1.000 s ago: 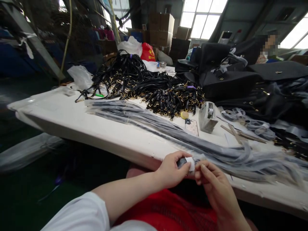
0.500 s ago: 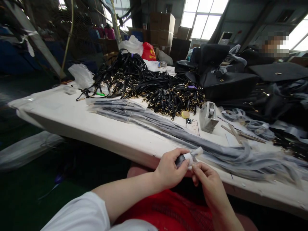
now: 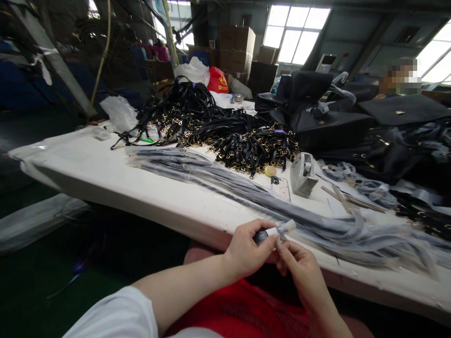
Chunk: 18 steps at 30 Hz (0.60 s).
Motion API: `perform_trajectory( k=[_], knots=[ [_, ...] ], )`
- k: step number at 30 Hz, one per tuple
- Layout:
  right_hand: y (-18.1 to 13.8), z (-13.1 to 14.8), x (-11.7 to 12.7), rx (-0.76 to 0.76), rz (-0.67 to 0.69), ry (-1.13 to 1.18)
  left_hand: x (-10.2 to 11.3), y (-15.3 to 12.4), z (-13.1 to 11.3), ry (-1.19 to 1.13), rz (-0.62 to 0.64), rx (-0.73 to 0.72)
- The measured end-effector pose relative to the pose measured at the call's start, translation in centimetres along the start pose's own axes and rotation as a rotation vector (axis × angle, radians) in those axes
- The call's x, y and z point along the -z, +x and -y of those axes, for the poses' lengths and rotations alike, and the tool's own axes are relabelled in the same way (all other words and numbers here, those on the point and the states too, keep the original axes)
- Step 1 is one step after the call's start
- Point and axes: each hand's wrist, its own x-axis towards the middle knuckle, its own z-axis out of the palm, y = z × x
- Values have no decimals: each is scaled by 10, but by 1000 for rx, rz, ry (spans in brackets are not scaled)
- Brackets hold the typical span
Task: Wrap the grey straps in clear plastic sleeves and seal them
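Note:
My left hand is closed round a coiled black strap in clear plastic wrap, with a white band round it. A pale plastic end sticks out past the fingers. Close beside it, my right hand pinches at the near edge of the wrapped strap; what lies between its fingertips is too small to make out. Beyond both hands, long plastic-wrapped straps stretch across the white table.
Black straps with gold buckles are heaped further back. A phone, a tape dispenser and a yellow round thing lie right of them. Black bags are piled at the right. Another person is in the background.
My right hand has shifted slightly left, closer to my left hand. The wrapped strap stays in my left hand, and the view has tilted a little.

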Motion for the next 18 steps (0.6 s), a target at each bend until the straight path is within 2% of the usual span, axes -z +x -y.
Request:
perform_trajectory(
  k=[3, 8, 10, 14, 18],
  knots=[
    [2, 0, -6, 23, 56, 104, 2, 4, -2, 12, -72, -30],
    [6, 7, -18, 26, 11, 327, 0, 3, -11, 82, -31, -323],
    [10, 10, -21, 66, -13, 375, -1, 3, -11, 88, -23, -384],
    [16, 7, -23, 151, -74, 405, -4, 1, -3, 115, 3, -441],
    [16, -4, -19, 154, -109, 306, -7, -1, 2, 160, 23, -396]
  ],
)
